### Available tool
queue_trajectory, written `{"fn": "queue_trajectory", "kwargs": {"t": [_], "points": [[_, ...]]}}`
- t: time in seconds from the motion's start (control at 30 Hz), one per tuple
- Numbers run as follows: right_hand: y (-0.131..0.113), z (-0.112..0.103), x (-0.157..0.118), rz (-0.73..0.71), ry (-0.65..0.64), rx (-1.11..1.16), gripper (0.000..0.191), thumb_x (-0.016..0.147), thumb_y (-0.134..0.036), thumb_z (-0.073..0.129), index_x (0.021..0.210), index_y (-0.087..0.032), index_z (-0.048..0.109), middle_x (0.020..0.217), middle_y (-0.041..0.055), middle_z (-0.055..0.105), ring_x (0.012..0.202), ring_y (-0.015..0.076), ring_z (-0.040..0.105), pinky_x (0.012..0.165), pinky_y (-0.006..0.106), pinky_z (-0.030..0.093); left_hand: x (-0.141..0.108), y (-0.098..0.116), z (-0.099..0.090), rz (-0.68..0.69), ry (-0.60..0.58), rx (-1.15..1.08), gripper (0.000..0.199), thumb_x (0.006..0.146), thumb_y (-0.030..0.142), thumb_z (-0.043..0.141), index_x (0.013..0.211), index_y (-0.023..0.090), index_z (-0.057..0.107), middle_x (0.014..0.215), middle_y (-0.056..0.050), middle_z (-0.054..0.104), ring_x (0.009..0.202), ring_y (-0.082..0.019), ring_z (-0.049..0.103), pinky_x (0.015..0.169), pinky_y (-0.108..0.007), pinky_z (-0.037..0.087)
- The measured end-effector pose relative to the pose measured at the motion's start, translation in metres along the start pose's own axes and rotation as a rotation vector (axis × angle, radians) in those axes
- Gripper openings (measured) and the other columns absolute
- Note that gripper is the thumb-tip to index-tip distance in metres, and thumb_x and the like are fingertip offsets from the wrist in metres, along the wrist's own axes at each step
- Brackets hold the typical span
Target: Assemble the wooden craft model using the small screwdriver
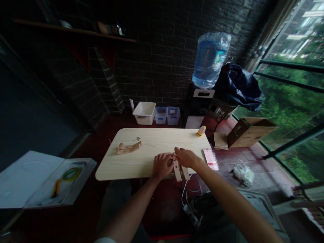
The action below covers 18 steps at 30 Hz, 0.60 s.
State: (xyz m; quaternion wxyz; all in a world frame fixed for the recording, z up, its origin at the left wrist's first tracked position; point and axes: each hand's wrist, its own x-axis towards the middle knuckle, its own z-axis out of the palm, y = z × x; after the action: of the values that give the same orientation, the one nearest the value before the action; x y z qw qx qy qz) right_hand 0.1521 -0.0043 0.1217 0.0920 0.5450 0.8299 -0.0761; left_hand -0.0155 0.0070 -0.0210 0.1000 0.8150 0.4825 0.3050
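Over the near right part of the light wood table (149, 135), my two hands meet at a wooden piece with two parallel bars (178, 173). The bars stick out past the table's near edge. My left hand (162, 165) is closed at its left side, thumb toward the bars. My right hand (186, 157) is closed from above, fingertips pressed together near the left thumb; what they pinch is too small to make out. Farther left lies another wooden assembly (128, 147), with small dark metal pieces (137, 138) behind it.
A small yellow-capped bottle (201, 131) stands at the far right corner. A pink-screened phone (211, 159) lies at the right edge. An open white case (60, 185) sits at left. Plastic bins (144, 118), a water dispenser (199, 98) and a cardboard box (249, 133) stand beyond.
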Motion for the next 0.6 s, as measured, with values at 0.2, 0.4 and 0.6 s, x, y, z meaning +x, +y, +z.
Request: {"fn": "queue_trajectory", "kwargs": {"t": [0.2,0.4,0.6], "points": [[0.001,0.001,0.001,0.001,0.024,0.018,0.023,0.102,-0.024,0.044,0.125,-0.018,0.047,0.119,0.0173,0.068,0.105,0.0275,0.071,0.082,0.035,0.053,0.001,0.001,-0.001,-0.010,0.001,0.002,0.018,0.088,0.031,0.065,0.105,0.033,0.069,0.128,-0.001,0.066,0.124,-0.025,0.053,0.108,-0.046,0.037],[0.005,0.009,0.009,0.004,0.021,0.076,0.023,0.101,-0.020,0.045,0.124,-0.016,0.043,0.118,0.0177,0.069,0.108,0.0262,0.070,0.083,0.033,0.051,0.003,0.001,-0.001,-0.021,-0.016,-0.007,0.020,0.087,0.030,0.065,0.106,0.033,0.069,0.128,-0.002,0.065,0.126,-0.025,0.052,0.110,-0.048,0.036],[0.008,0.008,0.011,0.066,0.003,0.098,0.027,0.103,-0.026,0.045,0.127,-0.015,0.042,0.114,0.0186,0.072,0.108,0.0266,0.070,0.082,0.032,0.050,0.001,0.000,0.000,-0.017,-0.001,0.009,0.022,0.087,0.031,0.065,0.108,0.033,0.069,0.125,-0.002,0.066,0.122,-0.025,0.053,0.108,-0.046,0.037]]}}
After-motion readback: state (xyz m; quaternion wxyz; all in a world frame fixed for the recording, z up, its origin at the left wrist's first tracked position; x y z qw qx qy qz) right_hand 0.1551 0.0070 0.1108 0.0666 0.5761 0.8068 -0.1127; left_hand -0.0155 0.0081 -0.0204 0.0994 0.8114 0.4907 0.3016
